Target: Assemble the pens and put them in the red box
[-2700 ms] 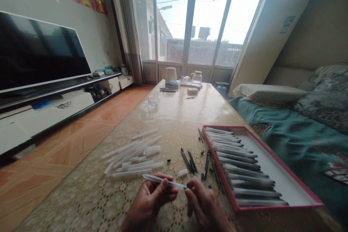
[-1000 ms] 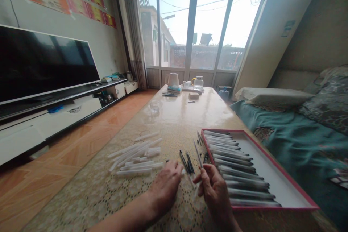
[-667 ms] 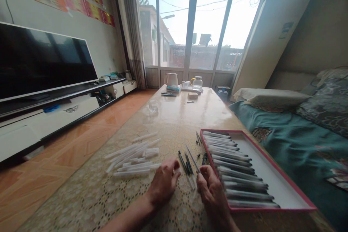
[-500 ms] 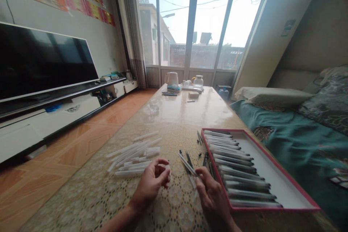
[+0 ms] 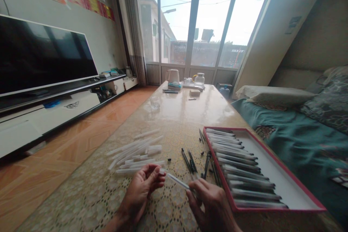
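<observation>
My left hand [image 5: 141, 190] is closed, with a small translucent pen cap [image 5: 162, 171] pinched between thumb and fingers. A pen with a clear barrel [image 5: 178, 181] is gripped in my right hand [image 5: 210, 203], its far end pointing at the cap and very close to it. Whether the two touch I cannot tell. Beyond my left hand lies a pile of clear, whitish pen tubes [image 5: 136, 152]. Several dark pen parts [image 5: 190, 161] lie past my right hand, and a small black piece [image 5: 169, 159] sits near my left fingertips.
A red-rimmed box [image 5: 295, 175] holding rows of pens stands by my right hand on the patterned tabletop [image 5: 95, 192]. At the far end are a kettle [image 5: 172, 76], a glass pot [image 5: 199, 79] and a small box [image 5: 195, 92]. A sofa [image 5: 272, 130] runs along the right.
My right hand has turned the pen leftward and brought its end close to the cap. My left hand has shifted slightly left and turned, showing the cap and uncovering the small black piece.
</observation>
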A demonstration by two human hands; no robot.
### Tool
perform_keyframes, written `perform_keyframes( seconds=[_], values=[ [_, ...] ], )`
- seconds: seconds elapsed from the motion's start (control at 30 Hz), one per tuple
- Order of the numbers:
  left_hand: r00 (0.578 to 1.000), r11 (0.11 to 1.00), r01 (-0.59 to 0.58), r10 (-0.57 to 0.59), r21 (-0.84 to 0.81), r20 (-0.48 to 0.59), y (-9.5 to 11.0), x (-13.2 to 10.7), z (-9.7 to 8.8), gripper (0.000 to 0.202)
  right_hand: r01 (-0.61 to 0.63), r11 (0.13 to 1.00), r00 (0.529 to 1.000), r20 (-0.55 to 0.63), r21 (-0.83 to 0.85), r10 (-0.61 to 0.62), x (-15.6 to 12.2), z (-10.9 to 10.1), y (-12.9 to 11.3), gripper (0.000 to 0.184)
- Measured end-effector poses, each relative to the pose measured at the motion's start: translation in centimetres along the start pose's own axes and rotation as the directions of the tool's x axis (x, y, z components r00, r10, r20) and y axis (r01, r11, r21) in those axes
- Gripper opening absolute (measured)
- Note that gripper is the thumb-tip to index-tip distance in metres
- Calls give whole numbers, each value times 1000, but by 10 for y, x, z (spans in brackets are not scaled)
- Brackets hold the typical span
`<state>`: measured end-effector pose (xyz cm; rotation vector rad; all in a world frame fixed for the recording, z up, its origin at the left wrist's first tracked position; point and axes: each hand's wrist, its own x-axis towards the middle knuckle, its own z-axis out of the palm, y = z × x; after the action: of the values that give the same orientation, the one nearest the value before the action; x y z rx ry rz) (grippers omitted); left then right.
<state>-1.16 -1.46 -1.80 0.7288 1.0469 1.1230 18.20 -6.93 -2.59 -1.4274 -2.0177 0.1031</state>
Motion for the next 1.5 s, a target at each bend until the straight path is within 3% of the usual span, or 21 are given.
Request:
perform_keyframes(
  seconds=[0.37, 0.6, 0.83, 1.0, 1.17, 1.4, 1.5],
  values=[
    [996, 998, -15, 8, 69, 90, -5, -2, 1, 28, 21, 998, 994, 112, -65, -14, 1, -3, 2, 22],
    [947, 983, -9, -50, 181, 318, -7, -4, 0, 31, 235, 925, 971, 114, -300, -210, 9, -13, 7, 12],
    [918, 967, 26, -124, 254, 377, -5, -1, -4, 26, 306, 898, 952, 110, -317, -285, 10, -10, 8, 10],
    [937, 978, -66, -8, 199, 351, -7, -7, -1, 22, 176, 960, 973, 189, -219, -136, 5, -6, 12, 12],
    [924, 974, -109, 25, 200, 381, -5, -15, 5, 20, 2, 1000, 960, 279, 15, -6, 8, -16, 11, 24],
    [918, 955, -191, 92, 229, 385, -10, -25, 9, 18, -183, 929, 947, 311, 322, 79, 7, -28, 11, 31],
    [923, 943, -216, 112, 252, 369, -12, -22, 10, 20, -202, 920, 947, 307, 335, 96, 8, -30, 11, 29]
  ],
)
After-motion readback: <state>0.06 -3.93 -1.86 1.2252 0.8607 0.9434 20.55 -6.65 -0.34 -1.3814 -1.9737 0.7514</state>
